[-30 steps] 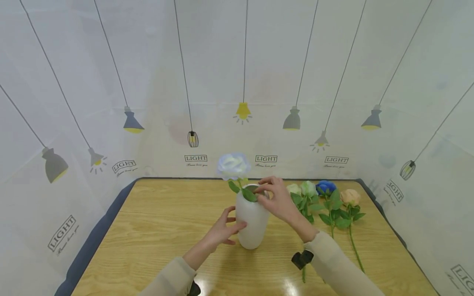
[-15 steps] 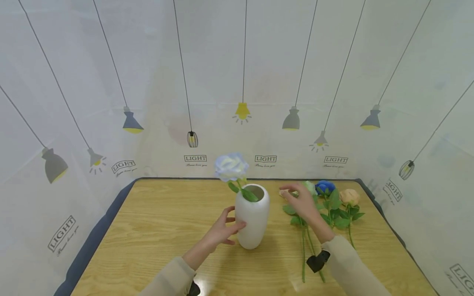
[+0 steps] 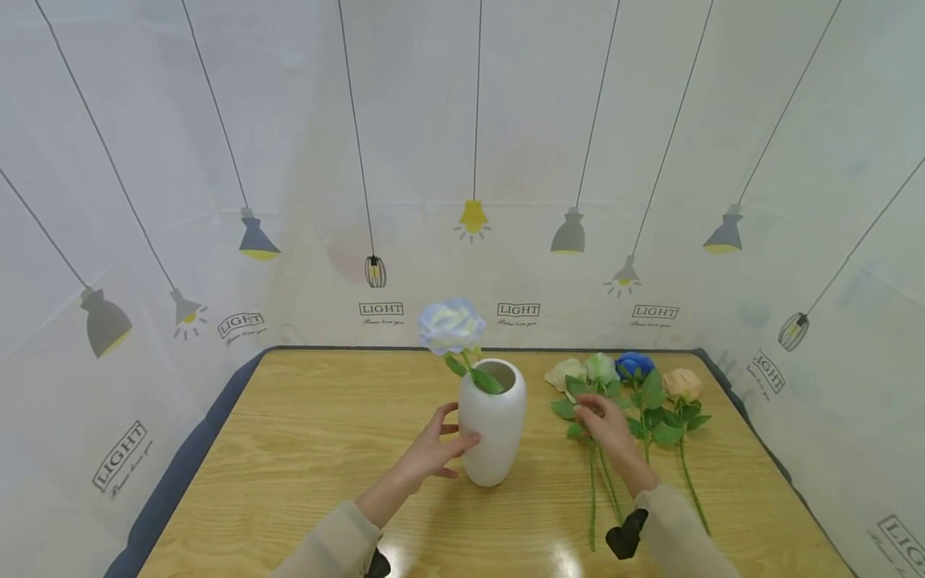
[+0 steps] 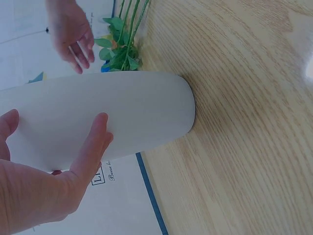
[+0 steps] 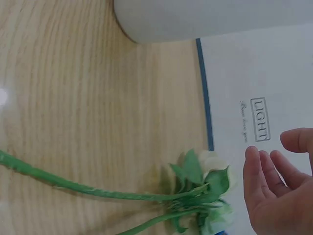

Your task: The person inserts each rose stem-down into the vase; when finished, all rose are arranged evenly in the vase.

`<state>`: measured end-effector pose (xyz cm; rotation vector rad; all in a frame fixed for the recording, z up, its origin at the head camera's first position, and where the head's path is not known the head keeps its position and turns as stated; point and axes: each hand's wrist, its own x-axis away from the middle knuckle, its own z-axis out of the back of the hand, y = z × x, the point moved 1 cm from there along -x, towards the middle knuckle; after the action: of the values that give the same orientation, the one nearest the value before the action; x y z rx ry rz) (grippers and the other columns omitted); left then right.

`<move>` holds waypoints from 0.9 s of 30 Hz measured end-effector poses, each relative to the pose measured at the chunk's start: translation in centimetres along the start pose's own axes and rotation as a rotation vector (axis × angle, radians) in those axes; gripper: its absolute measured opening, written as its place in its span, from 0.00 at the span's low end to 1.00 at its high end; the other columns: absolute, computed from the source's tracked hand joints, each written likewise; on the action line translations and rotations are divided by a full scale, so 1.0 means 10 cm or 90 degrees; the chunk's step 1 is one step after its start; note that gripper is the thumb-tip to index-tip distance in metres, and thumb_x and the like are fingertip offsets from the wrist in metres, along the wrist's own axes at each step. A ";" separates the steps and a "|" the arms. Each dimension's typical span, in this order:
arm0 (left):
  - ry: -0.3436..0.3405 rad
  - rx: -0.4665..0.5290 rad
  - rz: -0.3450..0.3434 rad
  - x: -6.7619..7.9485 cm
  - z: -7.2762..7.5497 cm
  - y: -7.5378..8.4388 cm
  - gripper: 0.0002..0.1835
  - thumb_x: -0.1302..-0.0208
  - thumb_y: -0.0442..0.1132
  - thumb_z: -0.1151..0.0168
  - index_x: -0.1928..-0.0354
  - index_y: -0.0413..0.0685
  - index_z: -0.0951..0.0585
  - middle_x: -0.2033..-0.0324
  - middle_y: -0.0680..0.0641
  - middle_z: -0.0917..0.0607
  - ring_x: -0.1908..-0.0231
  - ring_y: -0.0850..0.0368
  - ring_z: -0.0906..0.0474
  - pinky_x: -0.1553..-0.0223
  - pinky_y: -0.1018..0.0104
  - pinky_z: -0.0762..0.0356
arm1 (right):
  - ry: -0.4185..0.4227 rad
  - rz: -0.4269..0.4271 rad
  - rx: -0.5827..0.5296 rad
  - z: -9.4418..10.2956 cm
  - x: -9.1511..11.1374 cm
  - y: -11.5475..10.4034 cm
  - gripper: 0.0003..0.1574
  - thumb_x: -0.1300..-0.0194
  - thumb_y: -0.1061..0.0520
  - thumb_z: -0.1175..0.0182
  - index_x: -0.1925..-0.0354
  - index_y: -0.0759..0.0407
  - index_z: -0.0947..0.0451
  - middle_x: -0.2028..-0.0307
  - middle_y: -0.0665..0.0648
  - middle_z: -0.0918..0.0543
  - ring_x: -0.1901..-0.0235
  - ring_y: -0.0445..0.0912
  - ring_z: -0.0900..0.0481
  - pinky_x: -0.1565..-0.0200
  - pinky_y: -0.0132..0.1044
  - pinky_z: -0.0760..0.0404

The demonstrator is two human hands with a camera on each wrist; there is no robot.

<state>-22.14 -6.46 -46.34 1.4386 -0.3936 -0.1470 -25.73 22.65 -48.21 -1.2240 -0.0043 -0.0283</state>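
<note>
The left hand (image 3: 426, 451) is grasping a tall, smooth white vase (image 3: 499, 433), probably slippery and breakable, standing mid-bench (image 3: 325, 441) with a pale-blue, ruffled rose (image 3: 452, 325) inside. The right hand (image 3: 609, 427), fingers loose and empty, is hovering over a cream, green-stemmed rose (image 3: 564, 375) lying at right, likely light, soft-petalled and bendable, best pinched along its stem below the leaves.

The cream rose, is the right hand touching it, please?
Apart: the right wrist view shows pale backdrop between the right hand and the cream rose.
</note>
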 end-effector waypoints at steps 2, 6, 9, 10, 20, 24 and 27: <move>0.001 0.001 0.000 0.00 0.00 0.00 0.43 0.46 0.52 0.39 0.35 0.46 0.50 0.45 0.31 0.40 0.52 0.34 0.33 0.69 0.53 0.24 | 0.012 -0.029 -0.014 0.01 0.02 0.07 0.22 0.33 0.59 0.55 0.44 0.71 0.38 0.53 0.70 0.30 0.55 0.59 0.30 0.63 0.39 0.24; -0.002 0.000 -0.005 0.00 0.00 0.00 0.43 0.46 0.51 0.39 0.35 0.45 0.50 0.45 0.31 0.40 0.52 0.33 0.33 0.69 0.52 0.24 | 0.043 -0.079 -0.004 0.03 0.04 0.21 0.23 0.34 0.62 0.55 0.44 0.73 0.39 0.54 0.72 0.30 0.56 0.60 0.29 0.63 0.42 0.24; -0.003 -0.001 -0.005 0.00 0.00 -0.01 0.43 0.45 0.51 0.39 0.35 0.45 0.50 0.45 0.31 0.40 0.52 0.33 0.33 0.69 0.52 0.24 | 0.062 -0.104 0.022 0.05 0.04 0.32 0.23 0.37 0.63 0.52 0.46 0.74 0.37 0.59 0.69 0.27 0.64 0.58 0.26 0.67 0.45 0.24; -0.003 0.000 -0.005 0.00 0.00 -0.01 0.43 0.45 0.51 0.39 0.35 0.45 0.50 0.45 0.31 0.40 0.52 0.33 0.34 0.69 0.52 0.24 | 0.066 -0.111 0.032 0.05 0.04 0.35 0.22 0.37 0.63 0.52 0.47 0.75 0.36 0.61 0.68 0.27 0.69 0.57 0.25 0.69 0.44 0.24; -0.005 -0.005 -0.004 -0.01 0.01 -0.01 0.43 0.45 0.52 0.39 0.35 0.46 0.51 0.44 0.31 0.40 0.52 0.33 0.34 0.69 0.51 0.24 | 0.050 -0.115 0.110 0.07 0.12 0.56 0.20 0.41 0.63 0.47 0.54 0.77 0.32 0.71 0.64 0.24 0.76 0.53 0.25 0.75 0.43 0.26; -0.006 -0.005 -0.001 -0.01 0.01 -0.01 0.43 0.46 0.52 0.39 0.35 0.46 0.51 0.44 0.31 0.40 0.52 0.33 0.34 0.69 0.51 0.24 | 0.050 -0.108 0.176 0.06 0.14 0.58 0.20 0.42 0.62 0.48 0.53 0.75 0.31 0.66 0.67 0.23 0.72 0.54 0.24 0.75 0.42 0.26; -0.006 -0.005 0.001 0.00 0.01 -0.01 0.43 0.46 0.52 0.39 0.35 0.46 0.51 0.44 0.31 0.40 0.52 0.33 0.34 0.68 0.51 0.24 | 0.048 -0.097 0.224 0.02 0.13 0.63 0.22 0.47 0.64 0.48 0.52 0.74 0.31 0.61 0.69 0.24 0.68 0.54 0.25 0.75 0.40 0.27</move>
<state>-22.20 -6.55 -46.43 1.4307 -0.4020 -0.1541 -24.25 24.96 -54.05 -0.8688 -0.0355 -0.1979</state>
